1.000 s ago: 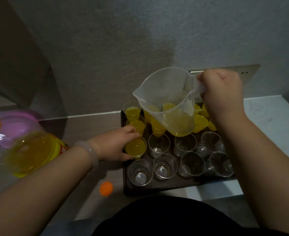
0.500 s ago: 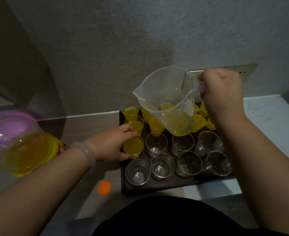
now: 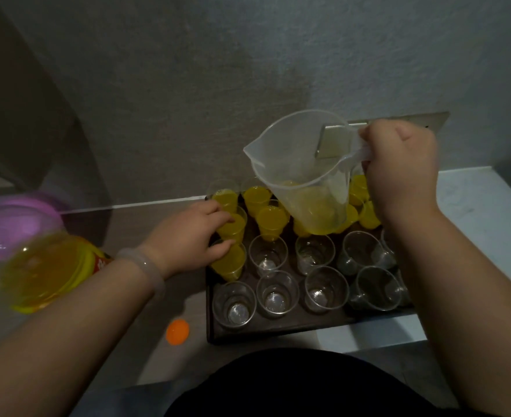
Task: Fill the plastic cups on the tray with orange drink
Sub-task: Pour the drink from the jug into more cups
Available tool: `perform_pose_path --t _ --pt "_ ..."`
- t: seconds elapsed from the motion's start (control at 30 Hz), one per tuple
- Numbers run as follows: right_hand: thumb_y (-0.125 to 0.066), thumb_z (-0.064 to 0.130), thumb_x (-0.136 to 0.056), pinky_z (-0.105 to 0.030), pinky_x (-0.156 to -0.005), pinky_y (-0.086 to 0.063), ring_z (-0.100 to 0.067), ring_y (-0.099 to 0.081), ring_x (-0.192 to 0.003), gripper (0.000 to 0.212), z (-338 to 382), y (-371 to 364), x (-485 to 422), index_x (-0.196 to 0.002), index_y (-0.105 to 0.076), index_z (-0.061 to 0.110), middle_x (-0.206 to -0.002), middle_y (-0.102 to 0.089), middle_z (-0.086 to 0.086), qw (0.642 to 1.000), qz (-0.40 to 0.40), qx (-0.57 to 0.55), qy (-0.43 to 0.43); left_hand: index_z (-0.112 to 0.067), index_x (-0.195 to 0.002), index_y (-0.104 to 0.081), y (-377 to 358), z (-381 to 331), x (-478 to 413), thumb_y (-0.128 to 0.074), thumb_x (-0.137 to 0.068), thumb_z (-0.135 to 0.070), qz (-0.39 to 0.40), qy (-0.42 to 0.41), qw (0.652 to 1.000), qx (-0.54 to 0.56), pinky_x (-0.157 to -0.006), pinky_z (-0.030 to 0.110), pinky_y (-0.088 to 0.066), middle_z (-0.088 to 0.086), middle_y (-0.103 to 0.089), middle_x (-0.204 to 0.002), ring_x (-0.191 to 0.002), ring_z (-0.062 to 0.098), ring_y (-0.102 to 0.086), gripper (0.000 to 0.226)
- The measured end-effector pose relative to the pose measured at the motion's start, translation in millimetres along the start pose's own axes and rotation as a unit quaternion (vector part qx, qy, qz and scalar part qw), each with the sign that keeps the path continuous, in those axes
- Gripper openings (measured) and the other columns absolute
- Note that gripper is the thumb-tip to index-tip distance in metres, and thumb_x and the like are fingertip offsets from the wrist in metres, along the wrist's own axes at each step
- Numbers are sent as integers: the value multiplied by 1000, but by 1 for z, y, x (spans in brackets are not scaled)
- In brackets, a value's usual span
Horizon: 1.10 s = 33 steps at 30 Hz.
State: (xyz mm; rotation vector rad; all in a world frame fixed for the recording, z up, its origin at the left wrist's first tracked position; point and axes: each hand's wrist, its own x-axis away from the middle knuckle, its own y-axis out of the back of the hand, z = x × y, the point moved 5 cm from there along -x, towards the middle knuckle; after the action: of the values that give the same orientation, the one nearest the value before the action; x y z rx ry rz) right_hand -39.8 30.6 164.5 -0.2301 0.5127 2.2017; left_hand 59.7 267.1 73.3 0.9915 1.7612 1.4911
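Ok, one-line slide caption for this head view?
Right hand holds a clear jug over the tray; left hand steadies a filled cup.

You see a frosted translucent plastic jug [image 3: 305,176], clear glossy plastic cups [image 3: 325,288] on a dark matt tray [image 3: 278,329], and rough plaster wall [image 3: 218,70] at twelve o'clock.

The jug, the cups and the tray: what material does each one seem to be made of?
Jug: looks like frosted, translucent plastic; the drink and the wall plate behind show through it hazily. Cups: clear, glossy, thin plastic; their bases show through with bright glints. Tray: dark, matte and flat with a low rim; whether it is metal, wood or plastic I cannot tell.
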Motion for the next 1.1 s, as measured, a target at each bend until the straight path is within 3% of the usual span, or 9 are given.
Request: perform_pose_path --t 0.1,0.2,0.33,0.6,1.1 --pt "-51 17 -82 -38 -48 -19 -16 -27 -53 38 -1 5 -1 -58 -42 -11 -56 -30 -13 1000 -9 4 6 -17 -121 -61 -1 -16 -11 -60 -83 -45 -7 -34 999 2 -85 32 -46 4 -60 -113 -105 24 -56 47" --pt "-51 17 -82 -37 -48 -19 -17 -27 -53 37 -2 9 -4 -55 -41 -7 -54 -29 -11 1000 -11 5 10 -24 -138 -46 -13 -32 -22 -64 -85 -37 59 -53 997 14 -104 35 -38 -3 -45 -136 -125 17 -38 57" --pt "-50 18 -82 -37 -48 -19 -17 -27 -52 36 -5 13 -6 -54 -42 -5 -53 -30 -9 1000 -8 2 9 -28 -146 -30 -24 -43 -32 -64 -86 -32 128 -64 990 -14 -109 32 -32 -8 -32 -146 -132 13 -28 69" --pt "-49 17 -82 -31 -47 -21 -17 -29 -52 37 -10 20 -10 -57 -46 -10 -54 -33 -12 1000 3 7 15 -31 -147 -25 -32 -48 -40 -69 -82 -35 179 -54 982 -20 -108 28 -32 -6 -28 -147 -131 16 -29 79" --pt "-51 14 -83 -32 -47 -21 -16 -28 -52 37 -14 20 -16 -59 -45 -12 -55 -32 -13 1000 16 8 15 -40 -143 -31 -39 -46 -41 -69 -79 -45 163 -46 985 -6 -103 36 -37 -7 -35 -134 -122 14 -35 75"
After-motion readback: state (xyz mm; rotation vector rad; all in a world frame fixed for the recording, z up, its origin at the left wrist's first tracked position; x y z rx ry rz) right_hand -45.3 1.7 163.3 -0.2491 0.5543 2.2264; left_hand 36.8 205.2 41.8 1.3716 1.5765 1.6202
